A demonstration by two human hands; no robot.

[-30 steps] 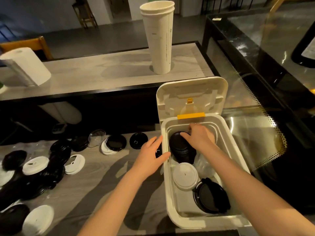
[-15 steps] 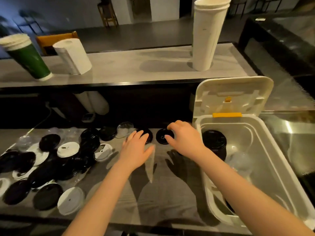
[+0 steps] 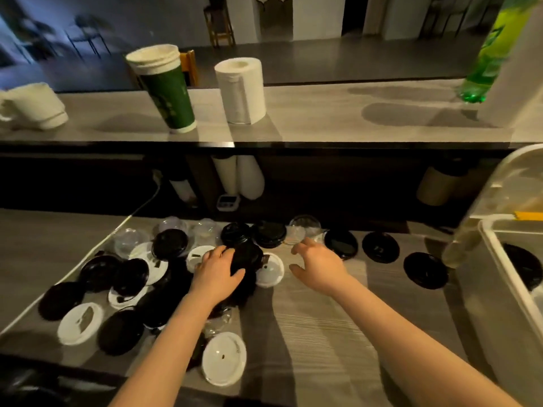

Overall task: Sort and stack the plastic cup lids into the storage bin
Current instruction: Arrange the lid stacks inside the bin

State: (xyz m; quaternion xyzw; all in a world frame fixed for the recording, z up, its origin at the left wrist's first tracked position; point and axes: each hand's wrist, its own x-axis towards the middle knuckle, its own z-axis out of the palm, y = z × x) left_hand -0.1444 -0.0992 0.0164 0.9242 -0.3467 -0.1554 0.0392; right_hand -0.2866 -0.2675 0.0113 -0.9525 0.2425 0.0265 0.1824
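Several black, white and clear plastic lids lie scattered over the grey counter (image 3: 323, 333). My left hand (image 3: 217, 274) grips a black lid (image 3: 246, 258) in the middle of the pile, thumb on its near edge. My right hand (image 3: 318, 264) hovers just to the right with fingers spread and loosely curled, holding nothing, above a white lid (image 3: 269, 273) and clear lids (image 3: 304, 227). The white storage bin (image 3: 496, 265) stands at the right edge, lid raised, with a stack of black lids (image 3: 526, 268) inside.
On the raised shelf behind stand a green cup stack (image 3: 166, 89), a paper towel roll (image 3: 241, 89), white cups (image 3: 38, 105) and a green bottle (image 3: 490, 54). Two black lids (image 3: 380, 246) lie between my right hand and the bin. A white cable (image 3: 141, 207) runs along the left.
My view swung left from the bin to the lid pile. My right hand left the bin and came over the counter. My left hand moved onto the pile and gripped a black lid.
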